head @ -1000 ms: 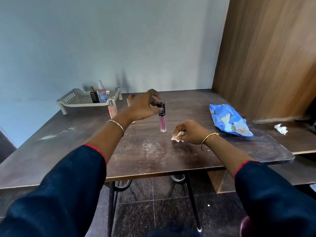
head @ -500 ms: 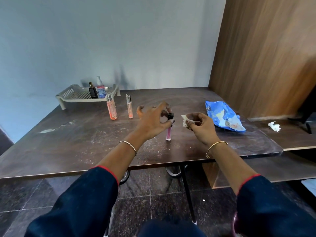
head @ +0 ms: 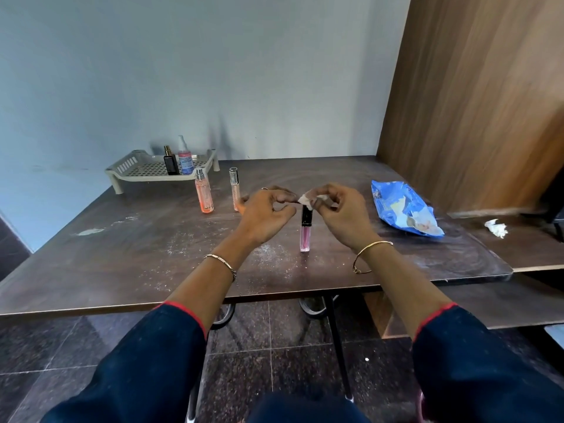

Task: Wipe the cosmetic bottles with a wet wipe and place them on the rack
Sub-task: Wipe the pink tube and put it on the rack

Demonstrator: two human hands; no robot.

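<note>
Your tube (head: 305,238) was pink with a black cap, your wipe (head: 305,199) white. The packet (head: 396,206) was blue, the rack (head: 143,172) beige and perforated, the table (head: 146,248) dark brown with white speckles, your sleeves (head: 146,361) navy with red cuffs.

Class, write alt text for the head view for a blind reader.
The right hand pinches a wet wipe above an upright pink tube on the table, the left hand touching the wipe's edge. Two bottles stand on the rack.

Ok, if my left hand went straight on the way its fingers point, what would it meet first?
Probably the wet wipe pinched in the right hand, just beyond the fingertips of the left hand, above the pink tube; depth is unclear.
</note>
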